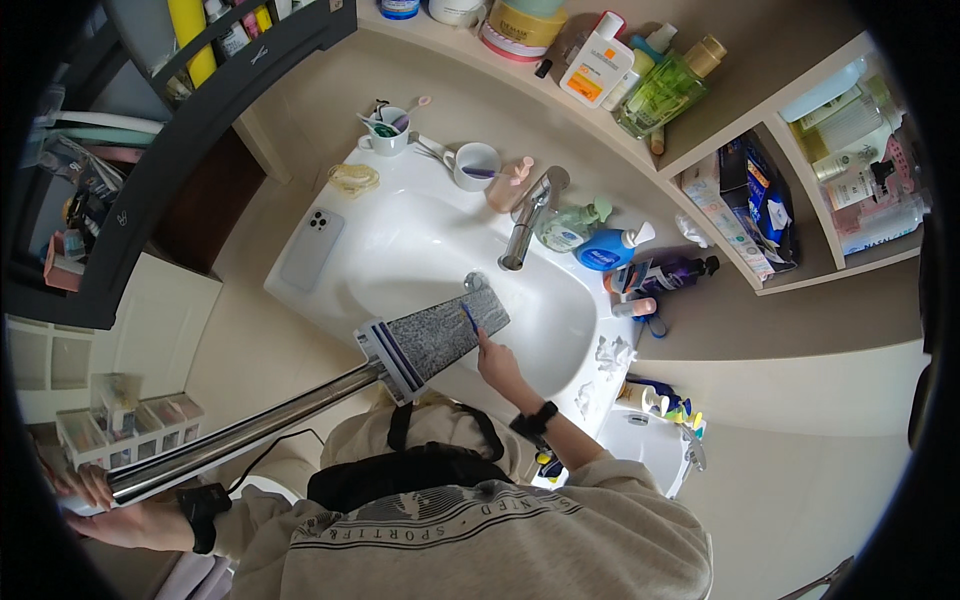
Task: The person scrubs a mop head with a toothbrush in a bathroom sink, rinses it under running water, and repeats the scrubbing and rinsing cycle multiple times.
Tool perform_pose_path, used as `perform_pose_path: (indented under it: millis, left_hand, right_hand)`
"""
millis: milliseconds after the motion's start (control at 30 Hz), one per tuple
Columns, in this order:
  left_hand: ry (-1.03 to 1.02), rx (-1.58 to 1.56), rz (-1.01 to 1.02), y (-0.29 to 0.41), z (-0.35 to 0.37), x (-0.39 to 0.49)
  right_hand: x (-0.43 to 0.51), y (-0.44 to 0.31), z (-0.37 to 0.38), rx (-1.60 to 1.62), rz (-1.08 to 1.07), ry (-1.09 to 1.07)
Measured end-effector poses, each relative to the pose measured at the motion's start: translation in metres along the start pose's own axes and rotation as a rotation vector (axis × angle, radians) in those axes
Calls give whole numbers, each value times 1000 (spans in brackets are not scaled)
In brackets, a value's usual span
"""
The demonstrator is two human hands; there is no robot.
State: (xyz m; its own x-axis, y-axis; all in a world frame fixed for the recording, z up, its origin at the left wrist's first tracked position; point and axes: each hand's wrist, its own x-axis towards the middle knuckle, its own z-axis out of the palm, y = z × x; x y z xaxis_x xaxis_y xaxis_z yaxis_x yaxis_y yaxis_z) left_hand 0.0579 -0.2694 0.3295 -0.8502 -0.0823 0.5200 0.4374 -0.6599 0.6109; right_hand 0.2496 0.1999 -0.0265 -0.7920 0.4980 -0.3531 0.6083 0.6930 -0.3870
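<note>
A flat mop with a grey microfiber pad (450, 334) rests its head over the front edge of the white washbasin (555, 330). Its steel handle (247, 427) runs down to the lower left, where my left hand (112, 502) is closed around the far end. My right hand (498, 360) holds a small blue toothbrush (469, 317) against the mop pad, near its outer end. Below the chrome faucet (529, 225), the drain stopper (475, 281) shows just beyond the pad.
A phone (313, 247) lies on the basin's left corner. Two white mugs, one here (388, 133), a blue pump bottle (604, 249) and other bottles line the back rim. Crumpled tissue (615, 354) lies on the right rim. A dark mirror cabinet (180, 142) stands open at upper left.
</note>
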Motion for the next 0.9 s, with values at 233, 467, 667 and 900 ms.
perform_pose_path:
  millis: [233, 467, 667, 900]
  left_hand:
    - [270, 122, 104, -10, 21, -2]
    - [94, 118, 95, -4, 9, -5]
    - [-29, 20, 1, -2, 1, 1]
    - [54, 86, 6, -1, -3, 0]
  right_hand:
    - [94, 43, 28, 43, 153, 100]
    - [26, -29, -57, 141, -217, 86]
    - [-55, -100, -85, 265, -317, 124]
    - [-18, -33, -26, 159, -244, 183]
